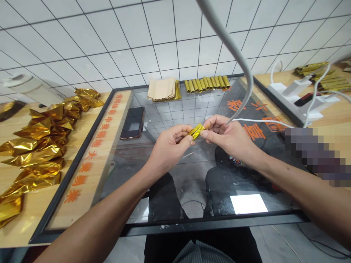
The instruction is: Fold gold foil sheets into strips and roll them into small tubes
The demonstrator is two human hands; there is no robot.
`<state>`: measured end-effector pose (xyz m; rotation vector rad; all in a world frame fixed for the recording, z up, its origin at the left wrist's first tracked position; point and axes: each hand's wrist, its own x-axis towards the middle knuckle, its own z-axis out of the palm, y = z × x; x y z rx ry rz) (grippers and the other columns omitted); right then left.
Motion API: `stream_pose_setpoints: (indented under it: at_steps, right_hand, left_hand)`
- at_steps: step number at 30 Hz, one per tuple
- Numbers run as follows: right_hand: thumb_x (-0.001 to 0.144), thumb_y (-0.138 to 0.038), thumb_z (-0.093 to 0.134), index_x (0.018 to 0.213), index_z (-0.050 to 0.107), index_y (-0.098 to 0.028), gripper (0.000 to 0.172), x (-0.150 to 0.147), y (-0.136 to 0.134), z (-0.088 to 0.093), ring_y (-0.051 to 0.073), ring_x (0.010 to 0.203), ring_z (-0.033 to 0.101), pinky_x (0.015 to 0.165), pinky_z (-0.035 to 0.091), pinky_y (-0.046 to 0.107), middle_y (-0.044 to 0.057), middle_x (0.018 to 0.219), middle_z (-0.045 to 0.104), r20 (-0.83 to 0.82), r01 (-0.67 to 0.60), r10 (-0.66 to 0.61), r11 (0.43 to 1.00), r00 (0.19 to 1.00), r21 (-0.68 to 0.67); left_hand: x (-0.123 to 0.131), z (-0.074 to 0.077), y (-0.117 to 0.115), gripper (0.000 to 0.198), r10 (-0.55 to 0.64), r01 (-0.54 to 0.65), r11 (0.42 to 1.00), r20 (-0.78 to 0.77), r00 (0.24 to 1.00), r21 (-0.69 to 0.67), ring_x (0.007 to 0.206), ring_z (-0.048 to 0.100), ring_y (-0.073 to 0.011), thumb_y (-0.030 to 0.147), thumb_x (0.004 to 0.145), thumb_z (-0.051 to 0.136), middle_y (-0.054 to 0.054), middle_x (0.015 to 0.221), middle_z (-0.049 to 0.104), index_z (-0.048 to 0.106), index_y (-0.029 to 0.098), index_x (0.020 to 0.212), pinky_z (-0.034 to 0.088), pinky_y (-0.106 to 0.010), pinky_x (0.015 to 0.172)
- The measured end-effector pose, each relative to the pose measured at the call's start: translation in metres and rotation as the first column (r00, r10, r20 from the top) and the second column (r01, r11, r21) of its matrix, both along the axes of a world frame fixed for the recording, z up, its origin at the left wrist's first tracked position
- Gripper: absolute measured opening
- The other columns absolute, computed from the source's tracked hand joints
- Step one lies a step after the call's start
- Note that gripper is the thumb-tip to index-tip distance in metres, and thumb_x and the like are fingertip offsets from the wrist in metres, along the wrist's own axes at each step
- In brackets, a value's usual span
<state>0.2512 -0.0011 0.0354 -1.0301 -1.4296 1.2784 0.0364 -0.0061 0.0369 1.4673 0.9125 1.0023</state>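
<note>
Over the middle of the glass tabletop [192, 171], a small folded strip of shiny gold foil paper [196, 132] is held between my two hands. My left hand [175, 142] pinches its left end between thumb and fingers. At its right end, the thumb and fingers of my right hand [223, 133] are closed on it. A lengthwise fold or slit shows along the strip. Beyond my hands lie a stack of tan-backed paper sheets [161, 89] with gold showing at its right side, and a row of several gold paper rolls [207, 84].
A phone [132, 123] lies left of my hands. Folded gold foil pieces [41, 135] heap along the wooden surface at left. A thick grey flexible arm [233, 47] hangs in from above. At right are a power strip [290, 95] with white cables and more gold rolls [329, 78].
</note>
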Motion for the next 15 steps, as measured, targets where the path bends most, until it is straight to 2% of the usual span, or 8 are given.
stream_pose_setpoints:
  at_steps: [5,15]
  right_hand:
    - [0.078,-0.054,0.098,0.090,0.072,-0.023,0.043,-0.0015,-0.0010,0.0031,0.015,0.072,0.060,0.065,0.050,0.031,0.000,0.085,0.069,-0.018,0.003,-0.003,1.000,1.000,-0.012]
    - [0.078,-0.052,0.097,0.089,0.071,-0.022,0.042,-0.0004,0.0002,0.0023,0.014,0.068,0.058,0.061,0.046,0.031,0.000,0.085,0.069,0.024,0.017,-0.016,0.999,1.000,-0.034]
  left_hand:
    - [0.0009,0.0019,-0.0019,0.015,0.017,-0.017,1.000,-0.003,1.000,-0.019,0.084,0.075,-0.0151,0.025,0.090,0.074,-0.003,0.093,0.079,0.076,0.018,0.104,0.062,-0.030,0.085]
    - [0.0025,0.0009,-0.0028,0.012,0.013,-0.013,1.000,0.010,1.000,0.027,0.082,0.074,-0.0134,0.021,0.091,0.072,-0.002,0.091,0.080,0.077,0.018,0.102,0.059,-0.026,0.079]
